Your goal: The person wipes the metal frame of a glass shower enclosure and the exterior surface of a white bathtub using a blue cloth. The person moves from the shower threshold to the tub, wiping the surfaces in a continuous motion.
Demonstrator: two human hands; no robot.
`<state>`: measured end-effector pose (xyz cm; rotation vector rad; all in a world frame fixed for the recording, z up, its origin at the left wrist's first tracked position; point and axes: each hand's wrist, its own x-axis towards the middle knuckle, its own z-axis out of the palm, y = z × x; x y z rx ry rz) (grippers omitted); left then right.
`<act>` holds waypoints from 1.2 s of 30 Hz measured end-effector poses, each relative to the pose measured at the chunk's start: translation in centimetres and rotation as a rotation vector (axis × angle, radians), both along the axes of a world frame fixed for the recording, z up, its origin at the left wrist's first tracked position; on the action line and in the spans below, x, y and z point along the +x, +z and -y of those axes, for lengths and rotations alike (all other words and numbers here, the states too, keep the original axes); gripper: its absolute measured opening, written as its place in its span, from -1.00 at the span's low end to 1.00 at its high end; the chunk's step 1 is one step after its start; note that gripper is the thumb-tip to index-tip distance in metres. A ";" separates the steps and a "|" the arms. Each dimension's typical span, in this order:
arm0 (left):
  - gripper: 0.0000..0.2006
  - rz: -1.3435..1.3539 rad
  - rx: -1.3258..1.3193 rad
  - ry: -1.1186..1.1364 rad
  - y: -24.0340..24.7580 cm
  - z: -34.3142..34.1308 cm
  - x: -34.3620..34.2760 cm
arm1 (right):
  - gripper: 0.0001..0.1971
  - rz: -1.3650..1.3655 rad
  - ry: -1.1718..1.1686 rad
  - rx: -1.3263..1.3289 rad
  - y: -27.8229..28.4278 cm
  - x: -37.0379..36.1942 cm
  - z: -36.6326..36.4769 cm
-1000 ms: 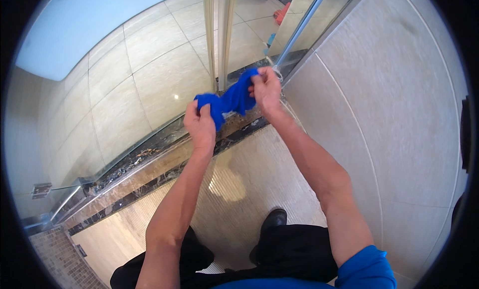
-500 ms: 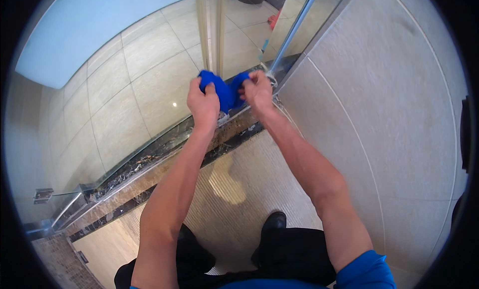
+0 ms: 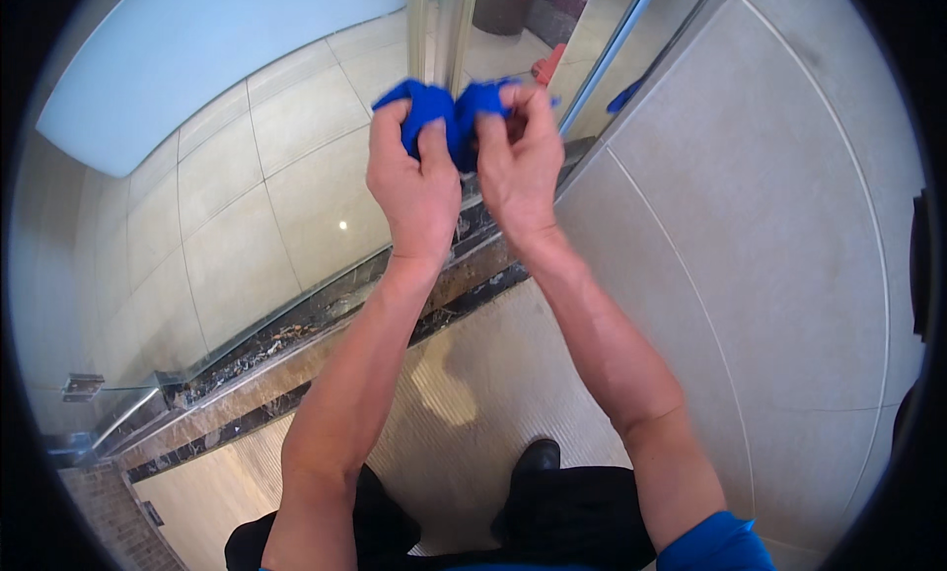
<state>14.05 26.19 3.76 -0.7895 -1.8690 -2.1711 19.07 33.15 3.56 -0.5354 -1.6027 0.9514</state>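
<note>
A bunched blue cloth [image 3: 430, 115] is held up between my two hands, in front of a glass panel. My left hand [image 3: 414, 181] grips its left part, with the thumb pressed on the near side. My right hand [image 3: 521, 167] pinches the right part, fingers curled and somewhat blurred. Just behind the cloth stands a pale upright door strip [image 3: 452, 29]. To the right of my right hand runs a shiny metal edge bar [image 3: 614, 53].
Below the glass runs a dark marbled stone sill [image 3: 296, 326]. A ribbed beige floor [image 3: 464, 384] lies under my feet. Tiled wall [image 3: 760, 226] rises on the right. Past the glass are a white curved tub side [image 3: 217, 68], a dark bucket [image 3: 508, 7] and a small red object [image 3: 548, 66].
Both hands have risen away from the sill with the blue cloth, up along the door strip. They have come closer together.
</note>
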 end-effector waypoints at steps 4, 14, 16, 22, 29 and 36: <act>-0.83 0.073 -0.191 0.033 -5.3 0.5 0.0 | -0.94 0.219 0.136 -0.412 -5.6 0.8 -0.4; -0.86 -0.250 0.046 0.052 2.0 -0.7 -0.1 | -0.96 -0.195 -0.079 -0.191 3.2 1.6 -3.9; -0.83 -0.247 0.059 0.061 1.6 -1.1 -0.1 | -0.96 -0.182 -0.019 -0.183 1.7 1.5 -4.5; -0.74 -0.036 -0.045 -0.042 -2.3 -0.1 0.0 | -0.94 0.063 0.071 -0.501 -5.3 1.3 -2.0; -0.83 -0.076 0.064 -0.064 3.9 0.6 -0.2 | -0.95 -0.234 0.086 -0.244 3.6 0.9 -1.8; -0.78 -0.358 0.059 0.159 1.2 -0.9 1.0 | -0.95 0.048 -0.122 -0.290 -1.9 2.1 -5.1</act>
